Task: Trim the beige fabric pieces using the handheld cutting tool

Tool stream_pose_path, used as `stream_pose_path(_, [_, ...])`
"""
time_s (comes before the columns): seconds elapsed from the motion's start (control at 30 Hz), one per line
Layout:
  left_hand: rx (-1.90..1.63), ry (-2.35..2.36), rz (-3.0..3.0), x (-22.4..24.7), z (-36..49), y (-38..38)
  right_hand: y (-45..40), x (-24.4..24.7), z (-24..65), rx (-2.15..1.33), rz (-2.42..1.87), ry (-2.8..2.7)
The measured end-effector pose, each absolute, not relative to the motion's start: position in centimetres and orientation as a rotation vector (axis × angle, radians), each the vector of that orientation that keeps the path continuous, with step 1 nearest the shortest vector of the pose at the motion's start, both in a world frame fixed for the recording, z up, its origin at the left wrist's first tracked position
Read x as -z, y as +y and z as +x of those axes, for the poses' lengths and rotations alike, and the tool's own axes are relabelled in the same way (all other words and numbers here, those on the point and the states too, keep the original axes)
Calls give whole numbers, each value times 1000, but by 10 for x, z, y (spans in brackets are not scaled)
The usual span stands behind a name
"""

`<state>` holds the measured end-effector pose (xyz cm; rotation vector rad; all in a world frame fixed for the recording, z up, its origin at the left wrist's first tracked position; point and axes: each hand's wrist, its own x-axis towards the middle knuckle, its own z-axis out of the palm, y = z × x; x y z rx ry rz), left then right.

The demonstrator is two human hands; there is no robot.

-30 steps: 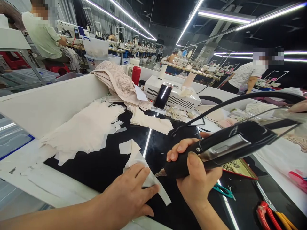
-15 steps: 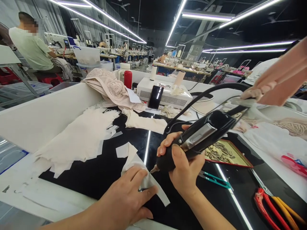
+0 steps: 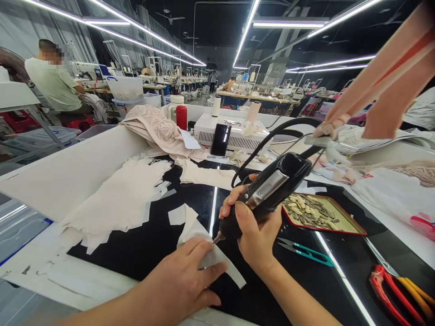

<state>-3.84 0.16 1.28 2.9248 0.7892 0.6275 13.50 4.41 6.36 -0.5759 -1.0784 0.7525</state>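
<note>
My left hand (image 3: 180,276) rests on a small white fabric piece (image 3: 190,226), pressing it to the black tabletop with fingers spread. A narrow strip of that fabric sticks out past the fingertips. Wrapped in my right hand (image 3: 254,231) is a black corded hand tool (image 3: 272,183) with a silver lever, tilted down to the left. Its pointed metal tip meets the fabric, or nearly so, beside my left fingertips. Teal thread snips (image 3: 307,252) lie on the table to the right of my right wrist.
A pile of pale fabric pieces (image 3: 117,197) lies left. Behind stand a phone (image 3: 220,139) and a vented white box (image 3: 199,129). At right are a tray of seeds (image 3: 356,228) and red-handled scissors (image 3: 382,280). Pink straps (image 3: 384,77) hang above the tool.
The view has shifted slightly, moving the table items a little to the right. The tool stands a bit more upright, its tip still beside my left fingertips.
</note>
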Motion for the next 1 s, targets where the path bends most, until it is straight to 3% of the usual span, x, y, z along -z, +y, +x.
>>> stream_pose_path(0.3, [-446,555,2879,-36,-79,42,39,-73,154,-793,-575,-1090])
stream_pose_path(1.0, [-629,1108,3184,-14,-23,0,-13,-70,169,-733,-613,-1032])
